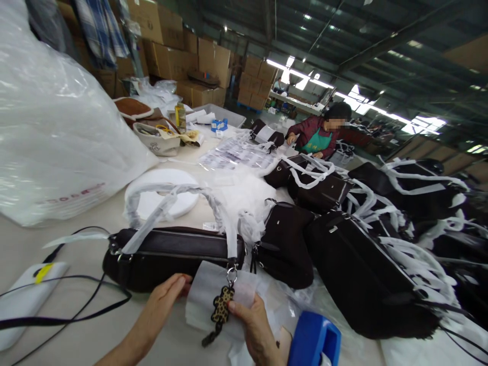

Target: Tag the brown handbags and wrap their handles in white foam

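A dark handbag lies in front of me, its two handles wrapped in white film. From a metal ring on its right side hangs a leopard-print bear charm. My right hand pinches the charm, thumb on its front, with a thin white paper sheet behind it. My left hand has its fingers stretched out against the bag's lower front, the tips by the paper's left edge. Part of those fingertips is hidden.
More dark handbags with wrapped handles crowd the right. A blue tape dispenser stands near my right hand. Black cords cross the table at left, below a large plastic bag. A co-worker in a green apron sits across.
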`<state>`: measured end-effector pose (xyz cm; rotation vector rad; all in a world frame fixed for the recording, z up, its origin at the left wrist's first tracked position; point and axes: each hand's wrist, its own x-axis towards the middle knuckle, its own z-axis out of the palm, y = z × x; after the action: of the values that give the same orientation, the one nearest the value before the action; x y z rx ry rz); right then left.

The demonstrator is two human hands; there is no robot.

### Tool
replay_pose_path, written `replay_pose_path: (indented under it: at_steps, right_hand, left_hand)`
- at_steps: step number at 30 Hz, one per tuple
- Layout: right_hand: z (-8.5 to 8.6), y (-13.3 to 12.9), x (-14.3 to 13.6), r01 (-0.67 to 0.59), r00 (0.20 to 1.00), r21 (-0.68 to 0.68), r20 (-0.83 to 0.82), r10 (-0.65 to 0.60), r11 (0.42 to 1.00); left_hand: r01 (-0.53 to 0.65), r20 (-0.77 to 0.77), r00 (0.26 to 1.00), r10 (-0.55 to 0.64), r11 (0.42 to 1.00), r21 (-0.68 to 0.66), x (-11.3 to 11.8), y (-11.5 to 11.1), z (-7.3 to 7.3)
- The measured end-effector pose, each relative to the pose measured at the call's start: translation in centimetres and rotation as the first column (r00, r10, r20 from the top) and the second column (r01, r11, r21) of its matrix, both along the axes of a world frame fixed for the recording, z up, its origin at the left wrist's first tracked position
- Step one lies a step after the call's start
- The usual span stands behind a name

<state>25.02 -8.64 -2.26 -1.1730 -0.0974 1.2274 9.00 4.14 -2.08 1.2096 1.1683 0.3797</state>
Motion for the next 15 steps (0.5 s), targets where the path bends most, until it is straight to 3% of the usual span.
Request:
replay_pose_path:
  at_steps: [1, 3, 5, 8, 15]
  right_hand:
    - [0.0, 0.0, 0.0, -0.003, 1.000, 0.001, 0.003, 0.003, 1.000]
    - [0.0, 0.0, -0.1, -0.004, 0.999, -0.002, 0.035, 0.004, 1.000]
    - [-0.1, -0.1, -0.1, -0.003, 0.997, -0.022, 0.079, 0.004, 1.000]
    - [-0.1, 0.1, -0.3, -0.004, 0.993, -0.037, 0.118, 0.008, 0.999]
    - [0.5, 0.5, -0.2, -0.003, 0.981, -0.035, 0.195, 0.010, 0.999]
  left_hand:
    - [0.034, 0.076, 0.997, -0.022, 0.988, -0.153, 0.4, 0.1, 0.1]
    - [0.099, 0.216, 0.976, -0.009, 0.907, -0.409, 0.8, -0.1, 0.1]
    - [0.141, 0.315, 0.948, 0.046, 0.826, -0.546, 0.6, -0.7, 0.2]
    - [0.205, 0.399, 0.916, 0.039, 0.810, -0.550, 0.5, -1.2, 0.8]
    - [0.344, 0.386, 0.910, -0.151, 0.793, -0.502, 3.1, -2.0, 1.9]
